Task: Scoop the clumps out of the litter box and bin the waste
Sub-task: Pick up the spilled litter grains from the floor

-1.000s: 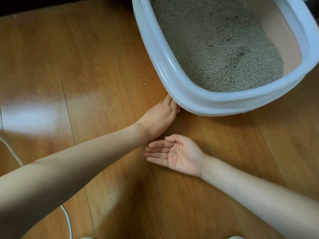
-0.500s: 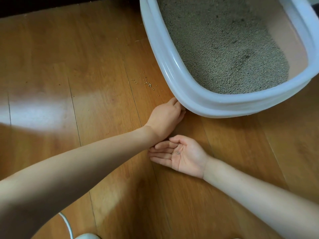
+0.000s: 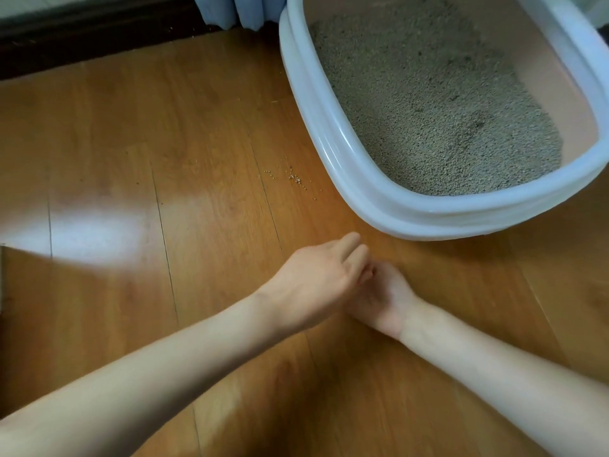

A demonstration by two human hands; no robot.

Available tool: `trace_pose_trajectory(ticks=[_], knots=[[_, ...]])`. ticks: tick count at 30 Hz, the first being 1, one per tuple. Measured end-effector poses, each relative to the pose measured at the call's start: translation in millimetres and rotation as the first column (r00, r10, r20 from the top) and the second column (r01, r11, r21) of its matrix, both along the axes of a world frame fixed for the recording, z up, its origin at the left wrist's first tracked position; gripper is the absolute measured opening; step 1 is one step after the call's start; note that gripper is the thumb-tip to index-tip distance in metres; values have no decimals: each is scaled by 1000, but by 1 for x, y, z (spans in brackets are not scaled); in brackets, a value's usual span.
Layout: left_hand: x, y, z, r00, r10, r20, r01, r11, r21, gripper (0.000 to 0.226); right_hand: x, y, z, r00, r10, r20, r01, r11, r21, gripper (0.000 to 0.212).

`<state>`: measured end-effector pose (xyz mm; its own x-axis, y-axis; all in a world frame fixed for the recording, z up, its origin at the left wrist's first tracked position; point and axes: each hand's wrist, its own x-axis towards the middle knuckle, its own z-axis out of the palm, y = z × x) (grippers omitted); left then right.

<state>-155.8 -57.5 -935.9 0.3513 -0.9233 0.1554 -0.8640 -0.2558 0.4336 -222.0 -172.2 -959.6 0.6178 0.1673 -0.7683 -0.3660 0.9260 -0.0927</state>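
Here the left hand (image 3: 316, 285), fingers curled and blurred, is held over the upturned right hand (image 3: 385, 296); any pinch cannot be told. Stray pale litter grains (image 3: 295, 178) lie beside the white plastic litter box (image 3: 333, 143). Spill clean-up is judged underway; those grains must be gathered next.
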Motion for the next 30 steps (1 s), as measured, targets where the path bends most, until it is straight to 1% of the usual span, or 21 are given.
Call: trace_pose_trajectory(ticks=[1,2,3,5,6,7,8,9,10,11,13,15,16,17,19,24,27,30], knots=[[-2,4,-4,996,-32,88,34,999,-15,26,5,-4,0,999,23,23,-23,1000,-1,20],[-1,8,-9,989,-36,140,42,998,-42,25,9,-7,-1,998,55,20,-55,998,2,23],[2,11,-13,991,-18,129,28,997,-77,23,13,-7,1,997,65,29,-66,997,28,22],[10,15,-14,996,83,-12,-84,984,-157,18,18,-7,-1,999,26,24,-28,996,89,29],[16,17,-13,981,161,-107,-179,964,-194,13,19,-7,-3,1000,1,11,-2,996,93,23],[22,19,-14,949,249,-192,-289,933,-216,7,18,-7,-2,1000,-9,11,8,996,91,16],[30,21,-17,908,342,-243,-393,895,-211,2,17,-7,-1,1000,11,24,-14,995,94,24],[39,24,-22,866,430,-254,-480,858,-184,5,15,-7,-1,997,42,59,-49,992,116,32],[51,27,-28,838,494,-233,-531,835,-142,12,14,-8,-2,995,69,75,-79,988,136,41],[63,32,-34,819,539,-197,-563,821,-94,24,14,-7,-1,992,88,95,-102,982,160,49],[86,39,-46,804,587,-94,-589,808,13,63,12,-7,-4,987,112,119,-132,975,178,57],[105,44,-53,816,576,-39,-567,813,133,101,12,-6,-5,981,124,149,-152,970,192,60],[111,43,-55,825,564,-37,-548,814,191,111,11,-5,-6,979,127,159,-157,969,191,60],[115,42,-58,836,548,-33,-527,817,232,116,12,-5,-6,977,130,170,-162,968,190,60],[118,37,-64,859,512,-5,-496,834,240,114,13,-5,-6,976,133,170,-164,968,187,60],[116,26,-68,937,349,37,-348,912,218,86,15,-3,-6,974,139,176,-172,968,183,58],[114,19,-70,957,288,-23,-282,947,153,67,15,-2,-6,974,139,176,-171,969,178,57],[115,18,-71,970,231,-71,-223,970,101,54,15,-2,-7,971,150,188,-183,967,177,56]])
